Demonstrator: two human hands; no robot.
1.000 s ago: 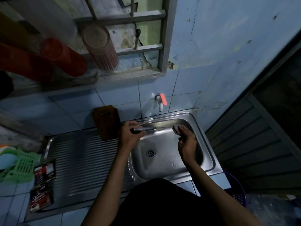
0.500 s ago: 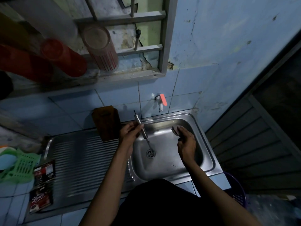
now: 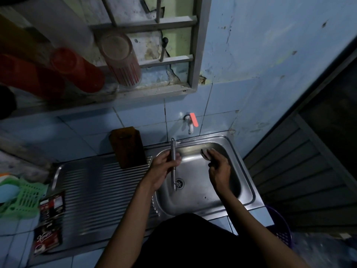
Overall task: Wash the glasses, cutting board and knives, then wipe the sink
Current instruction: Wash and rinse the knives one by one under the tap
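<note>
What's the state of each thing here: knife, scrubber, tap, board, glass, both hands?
knife: held over the basin, tip down near the drain
left hand: grips the knife
right hand: holds the scrubber
scrubber: against the sink wall
tap: no water visible
cutting board: upright against the tiles
striped glass: upside down on the ledge

Red-striped glass [image 3: 120, 59], red cups [image 3: 77, 70], brown cutting board [image 3: 128, 147], green rack [image 3: 25, 198].

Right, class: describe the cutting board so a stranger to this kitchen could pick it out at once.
Start at the steel sink and move left to its ribbed drainboard. At the drainboard's back edge, leaning on the blue tiled wall, stands the cutting board. It is the only dark brown wooden slab there; everything round it is steel or tile.
</note>
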